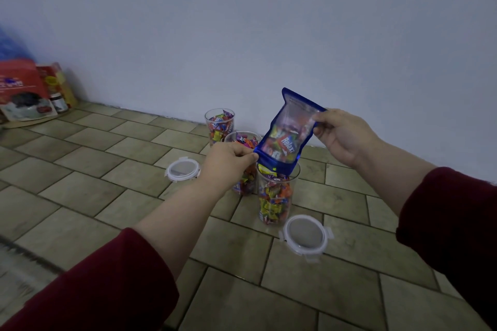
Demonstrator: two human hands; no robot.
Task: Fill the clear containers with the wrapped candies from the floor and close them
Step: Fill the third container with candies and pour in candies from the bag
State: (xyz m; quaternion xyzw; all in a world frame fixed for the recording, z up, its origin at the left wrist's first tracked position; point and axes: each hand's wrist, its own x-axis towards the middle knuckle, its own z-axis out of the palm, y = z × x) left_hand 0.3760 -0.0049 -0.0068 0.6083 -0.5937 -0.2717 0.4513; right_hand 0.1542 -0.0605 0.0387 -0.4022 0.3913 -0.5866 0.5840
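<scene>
A blue candy bag with a clear window hangs upside down, its mouth over the nearest clear container, which holds wrapped candies. My left hand pinches the bag's lower left corner. My right hand pinches its upper right corner. Two more clear containers with candies stand behind: one partly hidden by my left hand, one near the wall. All three stand without lids.
Two clear round lids lie on the tiled floor, one in front of the nearest container, one to the left. Red boxes and a small jar lean against the wall at far left.
</scene>
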